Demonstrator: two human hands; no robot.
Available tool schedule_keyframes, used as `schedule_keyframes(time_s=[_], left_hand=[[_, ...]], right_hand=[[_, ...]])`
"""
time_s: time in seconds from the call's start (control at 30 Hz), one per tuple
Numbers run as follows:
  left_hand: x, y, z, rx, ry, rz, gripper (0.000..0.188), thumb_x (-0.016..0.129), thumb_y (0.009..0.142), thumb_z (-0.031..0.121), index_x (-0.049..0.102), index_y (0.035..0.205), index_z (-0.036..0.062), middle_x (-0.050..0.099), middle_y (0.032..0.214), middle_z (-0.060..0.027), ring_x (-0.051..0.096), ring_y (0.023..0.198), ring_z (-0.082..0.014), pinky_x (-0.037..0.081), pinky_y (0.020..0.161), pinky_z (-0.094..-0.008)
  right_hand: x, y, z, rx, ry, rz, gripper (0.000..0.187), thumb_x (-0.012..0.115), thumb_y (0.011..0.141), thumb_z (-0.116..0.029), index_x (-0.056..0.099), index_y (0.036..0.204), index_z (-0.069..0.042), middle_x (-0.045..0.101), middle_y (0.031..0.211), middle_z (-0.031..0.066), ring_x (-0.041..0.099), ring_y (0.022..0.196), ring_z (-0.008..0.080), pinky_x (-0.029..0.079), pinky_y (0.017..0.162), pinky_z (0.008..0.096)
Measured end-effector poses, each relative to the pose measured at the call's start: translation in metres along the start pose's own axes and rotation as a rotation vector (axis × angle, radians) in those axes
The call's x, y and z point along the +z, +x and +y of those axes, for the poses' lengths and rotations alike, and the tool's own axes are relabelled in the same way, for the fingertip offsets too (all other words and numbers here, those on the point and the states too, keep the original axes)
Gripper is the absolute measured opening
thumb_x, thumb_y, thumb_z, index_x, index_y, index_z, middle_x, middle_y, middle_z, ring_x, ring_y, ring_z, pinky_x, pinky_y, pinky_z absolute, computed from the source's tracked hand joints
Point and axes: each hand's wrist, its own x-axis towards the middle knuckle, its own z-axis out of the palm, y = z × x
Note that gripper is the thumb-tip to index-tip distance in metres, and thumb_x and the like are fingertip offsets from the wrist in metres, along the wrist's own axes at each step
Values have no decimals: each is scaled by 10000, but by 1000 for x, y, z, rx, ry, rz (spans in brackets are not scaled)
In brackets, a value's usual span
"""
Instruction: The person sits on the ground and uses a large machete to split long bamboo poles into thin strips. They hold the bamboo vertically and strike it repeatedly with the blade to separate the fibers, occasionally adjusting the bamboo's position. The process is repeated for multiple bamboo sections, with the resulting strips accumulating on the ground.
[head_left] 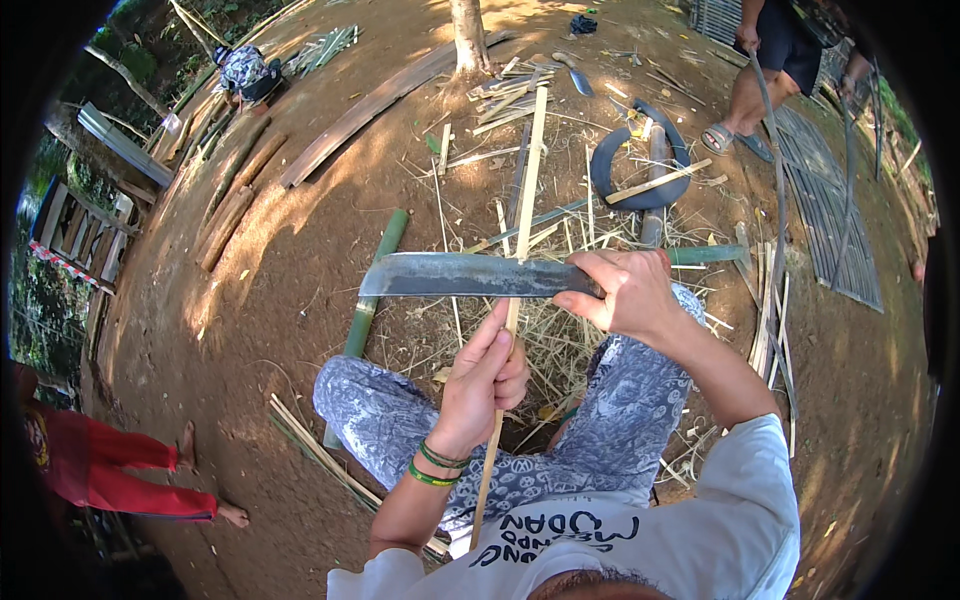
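Note:
My right hand (632, 292) is closed around the handle end of a machete (455, 276), whose wide dark blade points left. The blade lies crosswise over a long pale bamboo strip (533, 165). Just below the blade, my left hand (480, 378) grips the strip, with a thumb and finger extended along it. The strip runs from near my chest, up past the blade, and away from me. Thin shavings (560, 345) litter the ground between my legs. Most of the machete's handle is hidden by my right hand.
A green bamboo pole (375, 285) lies at left. Split strips (510, 95) and a second knife (578, 78) lie ahead, near a black rubber ring (603, 165) and a tree trunk (468, 35). Other people stand at right and left; another crouches far left. Logs (228, 225) rest beyond.

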Motion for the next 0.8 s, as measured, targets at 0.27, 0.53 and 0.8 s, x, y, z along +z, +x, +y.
schedule_keyframes(time_s=[0.27, 0.53, 0.8], left_hand=[[-1, -9, 0, -61, 1, 20, 452, 347, 1099, 193, 321, 1551, 210, 299, 718, 47, 243, 541, -41, 189, 463, -193], [-8, -18, -8, -76, -35, -14, 521, 341, 1099, 183, 213, 1601, 241, 298, 720, 45, 242, 547, -46, 201, 466, -189], [-21, -31, -17, -116, -78, 18, 517, 364, 1096, 167, 247, 1595, 239, 278, 727, 48, 235, 559, -50, 203, 474, -192]], right_hand=[[-3, 5, 6, -9, -63, 2, 590, 748, 749, -637, 732, 912, -70, 697, 697, 103, 680, 556, 305, 525, 507, 413], [1, 6, 14, -12, -72, 18, 586, 755, 740, -639, 741, 929, -84, 694, 675, 100, 663, 522, 302, 499, 477, 430], [7, 4, 25, -22, -112, 17, 568, 751, 746, -640, 744, 907, -95, 683, 655, 104, 667, 523, 287, 507, 475, 408]])
